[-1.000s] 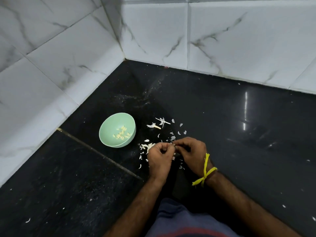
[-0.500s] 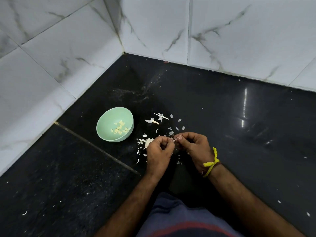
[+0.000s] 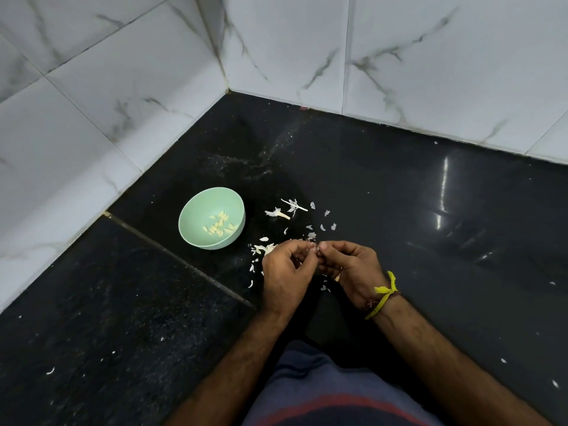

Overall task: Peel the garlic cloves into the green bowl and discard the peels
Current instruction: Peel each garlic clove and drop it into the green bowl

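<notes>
A green bowl [image 3: 196,207] stands on the black counter with several peeled garlic cloves [image 3: 220,226] in it. Just right of the bowl, my left hand [image 3: 284,273] and my right hand [image 3: 353,267] meet fingertip to fingertip above the counter. Both pinch a small garlic clove [image 3: 316,249] between them; it is mostly hidden by the fingers. White peels [image 3: 294,205] lie scattered beyond and under my hands, and a small heap of garlic bits [image 3: 266,249] sits beside my left hand.
White marble-tiled walls [image 3: 430,63] close the corner at the back and left. A seam [image 3: 172,256] crosses the black counter [image 3: 430,229] diagonally. Stray peel flecks [image 3: 50,370] dot the near counter. My blue shirt [image 3: 322,392] fills the bottom edge.
My hands stay together on the clove, with the fingers shifting slightly. The view has tilted, so the bowl and hands sit a little higher in the frame.
</notes>
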A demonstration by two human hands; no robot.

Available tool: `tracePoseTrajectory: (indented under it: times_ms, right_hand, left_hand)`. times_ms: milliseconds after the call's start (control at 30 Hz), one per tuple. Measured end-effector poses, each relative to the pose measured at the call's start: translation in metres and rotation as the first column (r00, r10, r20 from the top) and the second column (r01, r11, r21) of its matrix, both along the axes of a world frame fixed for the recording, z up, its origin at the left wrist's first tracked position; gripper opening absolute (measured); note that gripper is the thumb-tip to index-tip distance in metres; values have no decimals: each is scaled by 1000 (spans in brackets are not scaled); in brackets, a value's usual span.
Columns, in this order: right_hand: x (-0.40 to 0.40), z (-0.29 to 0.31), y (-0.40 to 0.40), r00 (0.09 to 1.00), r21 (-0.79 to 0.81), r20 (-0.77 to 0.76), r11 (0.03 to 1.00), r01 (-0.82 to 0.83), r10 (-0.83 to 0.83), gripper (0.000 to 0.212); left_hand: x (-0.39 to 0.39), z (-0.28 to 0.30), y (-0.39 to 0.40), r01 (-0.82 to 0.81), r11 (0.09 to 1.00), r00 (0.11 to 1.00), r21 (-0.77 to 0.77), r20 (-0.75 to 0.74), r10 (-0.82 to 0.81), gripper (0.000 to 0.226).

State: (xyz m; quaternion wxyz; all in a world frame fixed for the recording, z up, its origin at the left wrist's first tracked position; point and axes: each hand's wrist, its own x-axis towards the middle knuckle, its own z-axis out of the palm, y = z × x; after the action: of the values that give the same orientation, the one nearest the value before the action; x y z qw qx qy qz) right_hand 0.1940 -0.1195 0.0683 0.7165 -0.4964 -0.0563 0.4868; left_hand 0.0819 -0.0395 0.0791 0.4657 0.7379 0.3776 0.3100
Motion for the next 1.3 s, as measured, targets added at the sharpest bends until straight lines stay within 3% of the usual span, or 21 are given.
tracePoseTrajectory:
  times_ms: [233, 600, 867, 1300]
  right_hand:
    - [-6, -5, 1, 985, -45, 158, 996, 78, -70, 23]
    - [-5, 4, -3, 943, -37, 332, 999, 29, -15, 14]
    - [-4, 7, -7, 866, -23, 501, 1000, 16, -2, 9]
    - [0, 5, -12, 841, -43, 540, 999, -4, 26, 9]
  left_hand:
    - [1, -6, -2, 10, 1000, 999, 2, -33, -10, 14]
    - [-3, -5, 0, 19, 999, 1000, 47, -18, -19, 10]
    - [-5, -5, 1, 38, 978, 999, 203, -31, -33, 12]
    - [-6, -5, -1, 111, 932, 993, 344, -66, -94, 8]
